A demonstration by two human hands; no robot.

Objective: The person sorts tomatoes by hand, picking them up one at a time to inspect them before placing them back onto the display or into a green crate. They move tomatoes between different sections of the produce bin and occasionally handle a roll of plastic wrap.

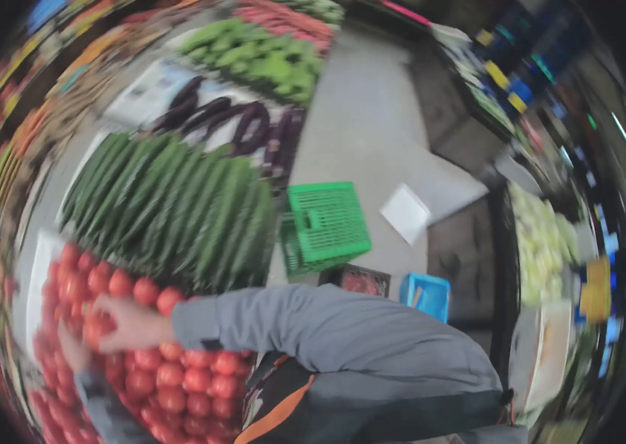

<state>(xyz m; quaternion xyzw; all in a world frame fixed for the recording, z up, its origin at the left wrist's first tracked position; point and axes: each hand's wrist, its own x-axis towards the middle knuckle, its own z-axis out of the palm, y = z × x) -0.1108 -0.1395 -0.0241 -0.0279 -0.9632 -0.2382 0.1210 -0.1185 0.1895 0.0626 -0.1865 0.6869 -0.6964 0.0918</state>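
Note:
A wide bed of red tomatoes (171, 374) lies stacked in rows below both of my hands. My right hand (132, 323) reaches in from the right in a grey sleeve, its thumb and fingers closed around a tomato (97, 330). Close beside it, my left hand (74, 349) comes up from the bottom among the tomatoes at the left edge of the pile. Blur hides its fingers, and whether it grips anything does not show.
Long green cucumbers (172, 207) border the tomatoes, with eggplants (213, 122) and light green vegetables (254, 55) beyond. On the floor stand a green crate (327, 222), a dark crate (364, 282) and a blue bin (425, 294); a white sheet (405, 213) lies nearby.

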